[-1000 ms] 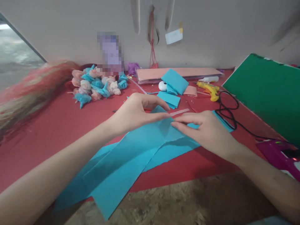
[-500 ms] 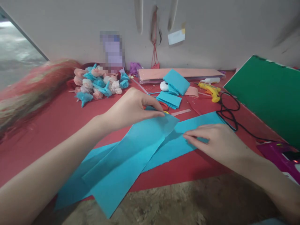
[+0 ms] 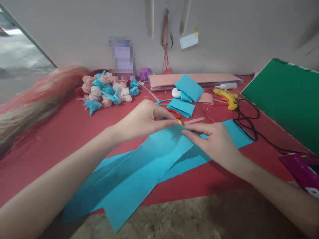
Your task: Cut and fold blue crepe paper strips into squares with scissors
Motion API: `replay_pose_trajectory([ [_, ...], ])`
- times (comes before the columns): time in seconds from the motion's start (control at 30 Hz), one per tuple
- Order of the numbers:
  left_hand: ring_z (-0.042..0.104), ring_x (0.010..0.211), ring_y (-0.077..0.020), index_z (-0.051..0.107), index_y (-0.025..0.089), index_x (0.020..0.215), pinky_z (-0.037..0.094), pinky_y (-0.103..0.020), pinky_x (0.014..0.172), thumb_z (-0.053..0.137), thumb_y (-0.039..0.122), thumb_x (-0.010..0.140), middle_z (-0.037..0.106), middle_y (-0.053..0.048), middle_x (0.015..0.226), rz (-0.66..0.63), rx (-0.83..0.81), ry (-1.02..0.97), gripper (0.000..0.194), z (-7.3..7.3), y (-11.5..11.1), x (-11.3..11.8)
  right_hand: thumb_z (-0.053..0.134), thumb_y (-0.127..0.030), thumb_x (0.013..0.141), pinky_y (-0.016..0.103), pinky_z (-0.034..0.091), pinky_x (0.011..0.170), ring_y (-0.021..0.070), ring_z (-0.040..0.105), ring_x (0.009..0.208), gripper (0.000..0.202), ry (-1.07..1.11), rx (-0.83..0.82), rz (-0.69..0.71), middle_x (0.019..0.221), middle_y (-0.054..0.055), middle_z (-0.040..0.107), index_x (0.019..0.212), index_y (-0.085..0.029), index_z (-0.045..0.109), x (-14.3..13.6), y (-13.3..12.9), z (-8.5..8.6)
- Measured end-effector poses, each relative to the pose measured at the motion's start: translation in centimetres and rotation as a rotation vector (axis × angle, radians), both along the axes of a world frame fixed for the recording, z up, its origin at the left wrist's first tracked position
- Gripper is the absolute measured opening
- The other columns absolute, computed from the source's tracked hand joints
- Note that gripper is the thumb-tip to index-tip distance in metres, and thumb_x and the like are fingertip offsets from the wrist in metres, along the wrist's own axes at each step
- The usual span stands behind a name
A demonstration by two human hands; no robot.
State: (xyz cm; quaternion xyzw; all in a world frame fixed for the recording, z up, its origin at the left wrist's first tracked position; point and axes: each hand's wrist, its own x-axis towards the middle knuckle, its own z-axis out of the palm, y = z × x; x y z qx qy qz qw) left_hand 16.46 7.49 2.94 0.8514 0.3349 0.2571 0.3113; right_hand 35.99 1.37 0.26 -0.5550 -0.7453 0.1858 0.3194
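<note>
A long blue crepe paper strip (image 3: 147, 169) slants toward me, its far end raised and its near corner hanging past the table's front edge. My left hand (image 3: 144, 121) pinches that far end between thumb and fingers. Close beside it, my right hand (image 3: 216, 141) is closed on the same end at its right corner. Beneath lies another blue paper strip (image 3: 239, 132), running across the table to the right. Scissors with red and yellow handles (image 3: 175, 114) show partly behind my left fingers.
Folded blue paper pieces (image 3: 181, 108), a yellow glue gun (image 3: 228, 98) with a black cord and a white bottle (image 3: 227, 86) lie farther back. Paper flowers (image 3: 109, 93) and reddish mesh (image 3: 42, 99) are at left. A green board (image 3: 289, 99) and a purple device (image 3: 300, 172) stand right.
My right hand has moved left and up from above the lower strip to the raised strip's end, taking hold of it beside my left hand. The left hand keeps its pinch.
</note>
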Motion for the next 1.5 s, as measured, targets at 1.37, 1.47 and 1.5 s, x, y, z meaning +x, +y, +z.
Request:
replay_pose_trajectory([
  [1.37, 0.061, 0.058, -0.0092, 0.069, 0.014, 0.072, 0.048, -0.018, 0.054, 0.067, 0.029, 0.079, 0.069, 0.001, 0.067, 0.049, -0.909, -0.464, 0.017, -5.7, -4.3, -1.6, 0.069, -0.030, 0.074, 0.030, 0.053, 0.066, 0.0168, 0.066, 0.072, 0.026, 0.724, -0.652, 0.272, 0.084, 0.000, 0.072, 0.098, -0.024, 0.069, 1.1, -0.3, -2.1],
  [1.47, 0.061, 0.058, -0.0097, 0.068, 0.016, 0.086, 0.049, -0.019, 0.052, 0.067, 0.029, 0.080, 0.068, 0.002, 0.071, -0.012, -0.937, -0.516, 0.015, -6.0, -3.9, -1.9, 0.069, -0.027, 0.072, 0.033, 0.052, 0.075, 0.0188, 0.067, 0.079, 0.023, 0.853, -0.675, 0.211, 0.088, 0.002, 0.073, 0.095, -0.023, 0.070, 1.2, 0.1, -2.8],
  [1.5, 0.062, 0.059, -0.0098, 0.068, 0.017, 0.090, 0.049, -0.019, 0.053, 0.066, 0.029, 0.080, 0.068, 0.002, 0.072, -0.016, -0.934, -0.533, 0.015, -6.2, -3.9, -1.9, 0.070, -0.027, 0.071, 0.035, 0.051, 0.077, 0.0194, 0.067, 0.081, 0.023, 0.876, -0.686, 0.193, 0.089, 0.002, 0.073, 0.094, -0.023, 0.070, 1.2, 0.1, -3.0],
])
